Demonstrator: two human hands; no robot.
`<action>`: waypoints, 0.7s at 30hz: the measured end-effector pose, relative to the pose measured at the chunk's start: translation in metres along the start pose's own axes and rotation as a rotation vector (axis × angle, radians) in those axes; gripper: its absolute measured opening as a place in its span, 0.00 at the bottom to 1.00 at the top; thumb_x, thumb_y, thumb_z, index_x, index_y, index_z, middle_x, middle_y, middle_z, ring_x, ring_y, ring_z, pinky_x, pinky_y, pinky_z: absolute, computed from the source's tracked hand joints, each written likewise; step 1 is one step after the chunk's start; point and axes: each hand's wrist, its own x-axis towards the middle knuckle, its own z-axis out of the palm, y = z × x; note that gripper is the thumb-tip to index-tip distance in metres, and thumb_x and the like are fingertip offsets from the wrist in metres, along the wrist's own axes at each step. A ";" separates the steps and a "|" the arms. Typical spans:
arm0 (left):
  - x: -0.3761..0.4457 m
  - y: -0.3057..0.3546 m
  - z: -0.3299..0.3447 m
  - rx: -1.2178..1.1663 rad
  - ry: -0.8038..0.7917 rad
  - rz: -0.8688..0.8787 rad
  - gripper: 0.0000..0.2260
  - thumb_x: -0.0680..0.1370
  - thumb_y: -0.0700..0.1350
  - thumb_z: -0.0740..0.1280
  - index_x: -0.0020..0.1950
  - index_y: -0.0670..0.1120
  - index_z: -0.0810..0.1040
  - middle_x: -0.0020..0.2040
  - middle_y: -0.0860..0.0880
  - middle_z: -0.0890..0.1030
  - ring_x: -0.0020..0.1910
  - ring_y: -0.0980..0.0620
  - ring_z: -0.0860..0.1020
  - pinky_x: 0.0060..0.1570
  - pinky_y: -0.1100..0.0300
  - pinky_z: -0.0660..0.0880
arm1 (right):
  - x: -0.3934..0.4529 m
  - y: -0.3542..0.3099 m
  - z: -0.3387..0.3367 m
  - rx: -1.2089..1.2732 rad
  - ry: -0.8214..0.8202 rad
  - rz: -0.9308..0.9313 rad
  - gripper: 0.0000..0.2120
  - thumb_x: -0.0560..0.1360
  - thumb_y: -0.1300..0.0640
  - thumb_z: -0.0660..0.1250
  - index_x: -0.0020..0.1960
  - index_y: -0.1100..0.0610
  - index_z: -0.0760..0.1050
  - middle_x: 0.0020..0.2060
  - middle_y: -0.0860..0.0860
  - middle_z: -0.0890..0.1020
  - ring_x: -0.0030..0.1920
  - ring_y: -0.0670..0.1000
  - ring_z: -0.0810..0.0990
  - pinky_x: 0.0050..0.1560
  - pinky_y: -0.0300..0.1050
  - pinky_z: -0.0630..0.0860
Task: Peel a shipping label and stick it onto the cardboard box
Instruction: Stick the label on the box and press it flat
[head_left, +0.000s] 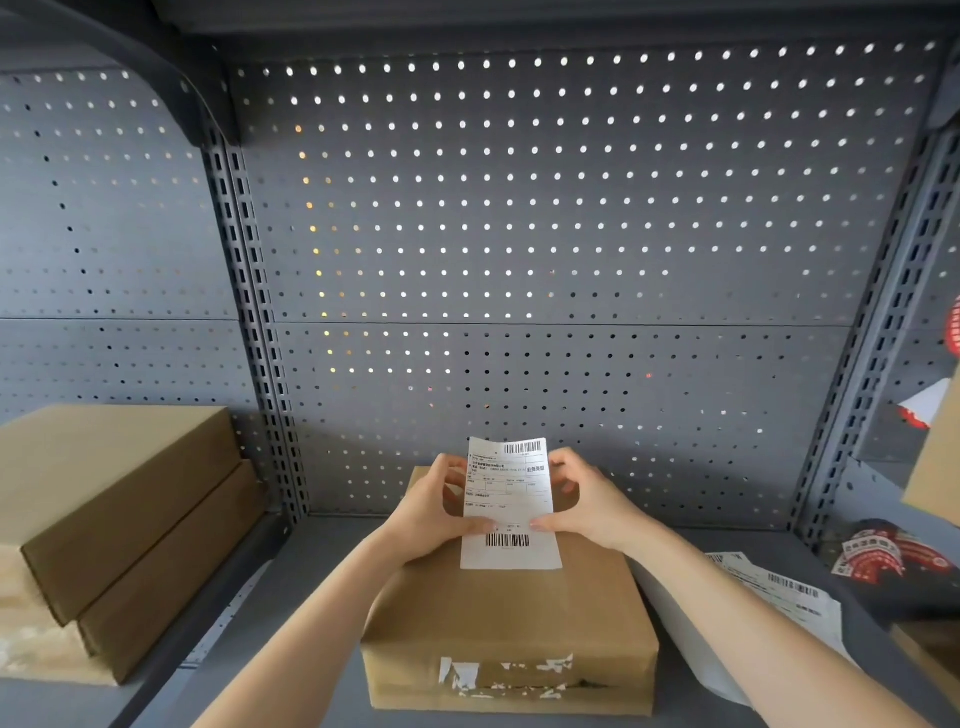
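Observation:
A white shipping label (509, 499) with barcodes at top and bottom is held upright over a brown cardboard box (511, 618) on the grey shelf. My left hand (434, 512) pinches the label's left edge, thumb on its front near the lower barcode. My right hand (589, 501) grips the right edge the same way. The label's lower end hangs just above the box's top face. Torn white label remnants mark the box's front side (498, 675).
Two stacked flat cardboard boxes (114, 519) lie at the left. A pile of printed label sheets (779, 597) rests on the shelf at the right, by a red printed item (883, 558). A grey pegboard wall (519, 234) stands behind.

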 end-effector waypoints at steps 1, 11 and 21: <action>0.003 0.001 0.001 -0.004 0.001 0.001 0.29 0.66 0.46 0.79 0.60 0.51 0.67 0.51 0.57 0.76 0.47 0.57 0.76 0.48 0.63 0.77 | 0.003 0.000 0.000 0.003 0.001 0.001 0.30 0.64 0.56 0.78 0.60 0.46 0.67 0.59 0.46 0.74 0.60 0.48 0.70 0.56 0.45 0.66; 0.026 -0.002 0.005 0.104 0.010 -0.081 0.22 0.67 0.53 0.76 0.54 0.50 0.70 0.50 0.57 0.80 0.47 0.58 0.79 0.46 0.62 0.79 | 0.029 0.009 0.004 -0.125 0.001 0.100 0.23 0.60 0.41 0.75 0.52 0.40 0.71 0.53 0.48 0.73 0.58 0.52 0.70 0.60 0.52 0.70; 0.043 -0.011 0.019 0.632 0.149 -0.118 0.21 0.74 0.64 0.60 0.53 0.48 0.71 0.55 0.50 0.77 0.57 0.46 0.73 0.56 0.52 0.68 | 0.044 0.012 0.014 -0.375 0.175 0.056 0.17 0.69 0.38 0.68 0.35 0.45 0.64 0.31 0.40 0.70 0.47 0.48 0.69 0.48 0.47 0.66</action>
